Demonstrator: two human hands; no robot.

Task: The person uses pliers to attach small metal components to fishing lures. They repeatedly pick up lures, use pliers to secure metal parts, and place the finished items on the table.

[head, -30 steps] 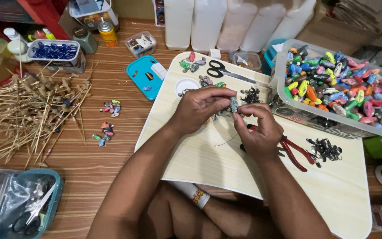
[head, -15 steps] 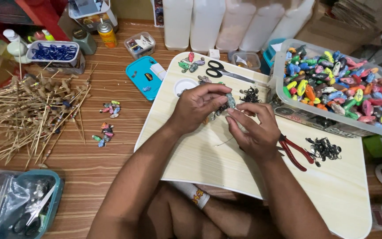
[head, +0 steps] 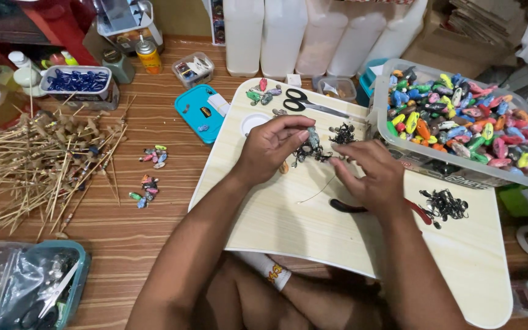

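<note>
L hand (head: 270,146) is pinching the small grey lure (head: 313,138), looks light & slippery; R hand (head: 371,177) fingers are hovering loosely curled, holding nothing.

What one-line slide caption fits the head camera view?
Left hand pinches a small grey lure above a pale lap desk; right hand hovers beside it.

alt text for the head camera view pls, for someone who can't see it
Seen from above, a person's left hand pinches a small grey lure-like piece over a pale lap board, the right hand beside it. Pliers lie under the right hand; scissors and a tub of colourful pieces sit behind.
</note>
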